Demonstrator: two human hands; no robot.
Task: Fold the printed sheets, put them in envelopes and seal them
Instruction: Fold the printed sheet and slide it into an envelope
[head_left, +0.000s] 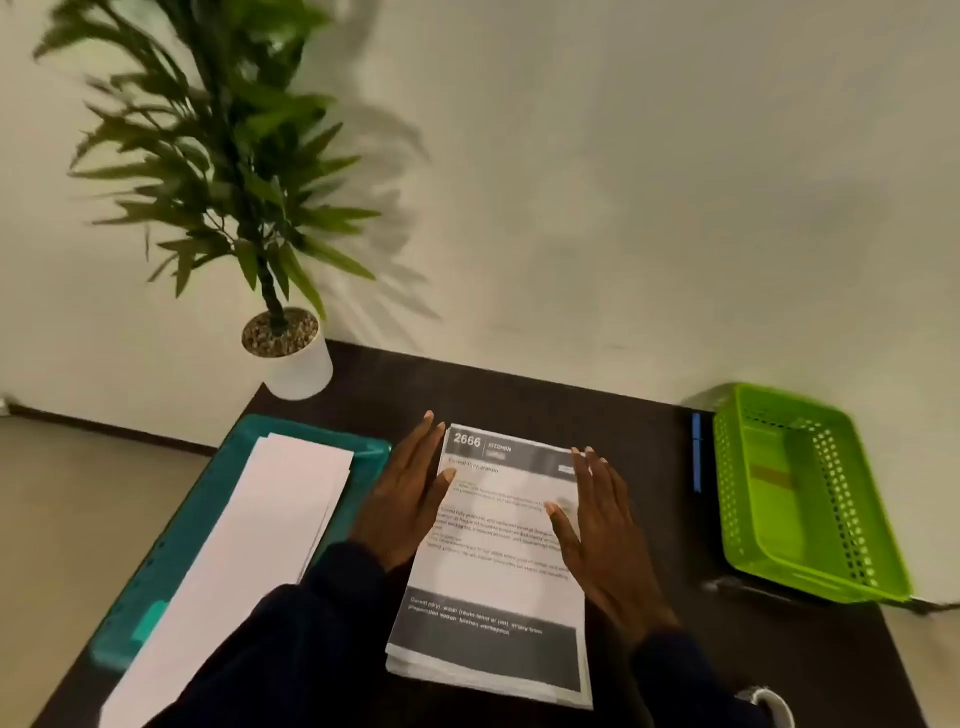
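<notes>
"2666" and "KITCHEN" in the dark header band of the top printed sheet.

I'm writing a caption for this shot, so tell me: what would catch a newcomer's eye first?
Probably the two hands, left hand and right hand, laid flat and open on either side of a stack of printed sheets at the middle of the dark table. Next come the bright green basket at the right edge and the leafy potted plant at the far left corner.
</notes>
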